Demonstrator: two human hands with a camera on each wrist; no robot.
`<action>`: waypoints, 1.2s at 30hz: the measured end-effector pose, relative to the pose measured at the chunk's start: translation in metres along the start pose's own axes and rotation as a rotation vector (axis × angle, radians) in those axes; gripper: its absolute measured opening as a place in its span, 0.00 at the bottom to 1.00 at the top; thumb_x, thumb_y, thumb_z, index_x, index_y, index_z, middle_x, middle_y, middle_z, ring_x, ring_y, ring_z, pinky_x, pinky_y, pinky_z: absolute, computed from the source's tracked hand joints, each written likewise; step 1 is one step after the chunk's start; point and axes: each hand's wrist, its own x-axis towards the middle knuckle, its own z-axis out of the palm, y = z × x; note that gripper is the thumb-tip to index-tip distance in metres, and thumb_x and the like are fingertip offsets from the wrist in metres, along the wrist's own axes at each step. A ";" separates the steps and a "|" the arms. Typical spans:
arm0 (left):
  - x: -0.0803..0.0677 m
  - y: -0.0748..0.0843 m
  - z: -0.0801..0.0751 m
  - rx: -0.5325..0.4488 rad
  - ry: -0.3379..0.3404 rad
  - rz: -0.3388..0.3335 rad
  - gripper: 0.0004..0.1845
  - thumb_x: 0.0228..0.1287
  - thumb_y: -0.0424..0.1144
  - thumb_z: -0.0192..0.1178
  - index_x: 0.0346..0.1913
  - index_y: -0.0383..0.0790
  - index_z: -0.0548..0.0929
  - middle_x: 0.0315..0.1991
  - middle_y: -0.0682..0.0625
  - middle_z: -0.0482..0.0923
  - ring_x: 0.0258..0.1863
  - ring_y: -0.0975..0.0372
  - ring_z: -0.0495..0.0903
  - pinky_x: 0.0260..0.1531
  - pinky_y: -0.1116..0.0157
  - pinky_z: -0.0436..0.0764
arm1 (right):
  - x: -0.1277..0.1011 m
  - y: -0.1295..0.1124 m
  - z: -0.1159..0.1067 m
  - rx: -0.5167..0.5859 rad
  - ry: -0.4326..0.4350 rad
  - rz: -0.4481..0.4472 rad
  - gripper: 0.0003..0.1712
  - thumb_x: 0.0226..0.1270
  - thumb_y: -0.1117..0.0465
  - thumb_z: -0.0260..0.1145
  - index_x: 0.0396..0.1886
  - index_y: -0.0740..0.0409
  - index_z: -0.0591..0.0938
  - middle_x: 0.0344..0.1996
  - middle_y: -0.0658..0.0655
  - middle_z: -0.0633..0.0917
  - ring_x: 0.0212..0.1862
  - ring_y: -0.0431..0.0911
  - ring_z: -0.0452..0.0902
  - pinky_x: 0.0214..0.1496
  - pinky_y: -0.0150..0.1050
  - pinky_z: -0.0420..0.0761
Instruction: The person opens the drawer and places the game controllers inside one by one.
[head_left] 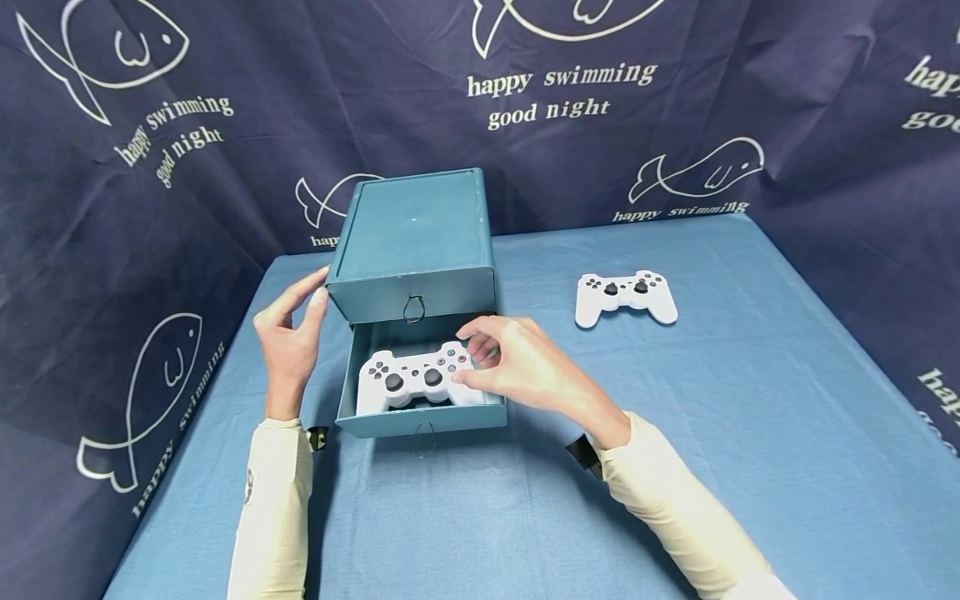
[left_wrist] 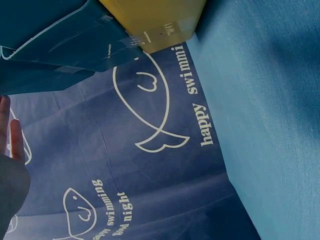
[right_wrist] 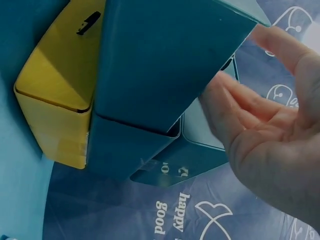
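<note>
A white game controller (head_left: 414, 364) with black thumbsticks lies in the pulled-out lower drawer (head_left: 465, 417) of a teal drawer box (head_left: 416, 225). My right hand (head_left: 528, 362) reaches over the drawer's right side and pinches the controller's right end, thumb near its right stick and the other fingers bent at its upper corner. In the right wrist view this hand (right_wrist: 270, 120) dips past the drawer wall, which hides the controller. My left hand (head_left: 288, 337) touches the box's left side with extended fingers, its thumb at the front corner.
A second white controller (head_left: 626, 292) rests on the blue cloth (head_left: 712, 375) right of the box. Beneath the teal drawer the wrist views show a yellow box (right_wrist: 60, 65). Wire loop pulls (head_left: 414, 309) hang on the drawer fronts. Dark blue fish-print fabric (head_left: 525, 150) stands behind and beside.
</note>
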 end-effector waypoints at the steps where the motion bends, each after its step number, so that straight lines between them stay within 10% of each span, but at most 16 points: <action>1: 0.000 0.000 0.000 0.000 0.000 0.000 0.15 0.68 0.24 0.63 0.55 0.27 0.87 0.52 0.41 0.87 0.54 0.59 0.85 0.59 0.63 0.79 | -0.001 0.001 0.000 0.024 0.000 -0.014 0.25 0.59 0.62 0.80 0.54 0.67 0.84 0.36 0.54 0.87 0.40 0.45 0.84 0.48 0.40 0.85; 18: 0.000 -0.002 -0.001 0.020 0.002 -0.016 0.15 0.68 0.22 0.62 0.55 0.26 0.87 0.52 0.38 0.87 0.54 0.61 0.85 0.59 0.63 0.78 | -0.029 0.002 -0.002 0.259 0.123 -0.241 0.16 0.62 0.68 0.76 0.50 0.59 0.87 0.41 0.58 0.87 0.43 0.54 0.85 0.49 0.40 0.85; 36: 0.000 -0.003 -0.001 0.023 0.003 -0.014 0.15 0.68 0.22 0.62 0.56 0.28 0.87 0.52 0.39 0.87 0.54 0.62 0.85 0.60 0.63 0.78 | -0.056 -0.002 0.022 0.340 0.014 -0.309 0.16 0.65 0.68 0.74 0.52 0.62 0.85 0.41 0.56 0.87 0.42 0.50 0.86 0.51 0.40 0.85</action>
